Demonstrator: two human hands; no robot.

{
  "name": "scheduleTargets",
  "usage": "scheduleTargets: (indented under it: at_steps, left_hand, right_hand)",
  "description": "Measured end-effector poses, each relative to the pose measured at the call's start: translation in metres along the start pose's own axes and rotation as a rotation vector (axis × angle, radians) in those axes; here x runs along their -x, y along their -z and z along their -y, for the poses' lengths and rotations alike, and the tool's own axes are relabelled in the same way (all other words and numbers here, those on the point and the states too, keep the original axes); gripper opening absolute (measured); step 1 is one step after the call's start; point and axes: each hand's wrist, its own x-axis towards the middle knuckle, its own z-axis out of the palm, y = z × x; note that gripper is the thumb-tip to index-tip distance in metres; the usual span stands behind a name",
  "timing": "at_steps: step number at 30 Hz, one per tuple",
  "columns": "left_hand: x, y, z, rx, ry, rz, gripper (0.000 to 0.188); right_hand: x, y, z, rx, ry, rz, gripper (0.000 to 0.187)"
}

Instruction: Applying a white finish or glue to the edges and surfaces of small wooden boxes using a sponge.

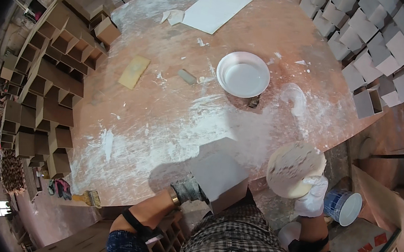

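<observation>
My left hand (189,190), in a grey glove with a band at the wrist, grips a box (222,166) at its left side. The box has a smooth light-grey face turned up and a browner side toward me, and it is held over the near edge of the table. My right hand (311,197), in a white glove, holds a round cream pad (294,166) by its lower right edge. Grey-brown smears and a rough texture mark the pad's face. Pad and box are apart. A white basin (222,73) stands on the table beyond them.
The brown table (123,151) is streaked with white. On it lie a yellow sponge (134,72), a small grey block (187,77), a white sheet (219,9) and a brush (89,198). Brown boxes (55,108) stack left, grey boxes (374,41) right. A blue bucket (334,205) stands right.
</observation>
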Motion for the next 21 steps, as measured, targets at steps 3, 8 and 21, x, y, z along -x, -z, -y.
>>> scheduleTargets:
  at_steps: [3, 8, 21]
  left_hand:
    - [0.018, 0.003, 0.002, 0.097, 0.030, -0.045, 0.047]
    - [0.038, -0.003, 0.013, 0.327, 0.058, -0.162, 0.047]
    - [0.071, 0.004, 0.019, 1.066, 0.293, -0.436, 0.051]
  right_hand:
    - [-0.010, -0.017, 0.003, -0.177, -0.059, -0.031, 0.055]
    - [-0.021, -0.019, -0.006, -0.154, -0.115, -0.025, 0.055]
    - [-0.057, -0.068, -0.011, -0.151, -0.321, 0.054, 0.050]
